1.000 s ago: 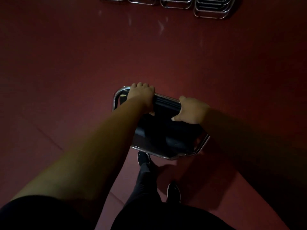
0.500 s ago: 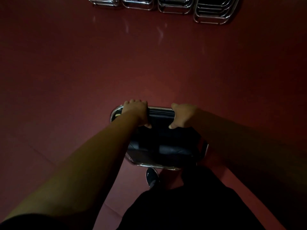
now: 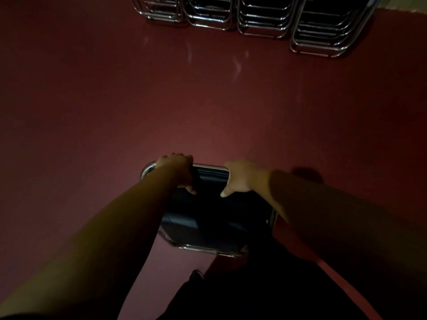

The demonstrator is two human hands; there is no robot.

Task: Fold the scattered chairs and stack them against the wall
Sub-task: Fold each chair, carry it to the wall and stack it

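Both our arms reach forward and down to a chair (image 3: 208,218), held by its top chrome rail. Our left hand (image 3: 176,172) wraps the rail near its left corner, fingers curled over the far side and thumb pressed on the near face. Our right hand (image 3: 240,179) clasps the same rail just beside it, thumb pointing down over the dark pad. The chair sits directly in front of our legs over the red floor (image 3: 115,100), well apart from the stacks (image 3: 254,17) of chrome chairs ranged along the top.

The light is dim. Our right forearm covers the frame's right side, the right fingertips are out of sight beyond the rail, and we cannot tell whether the chair touches the floor. The stacks are cut off by the upper edge. One shoe (image 3: 196,276) shows below the chair.

Against half a second ago, the stacks loom larger and lower in view, while both hands keep their hold.
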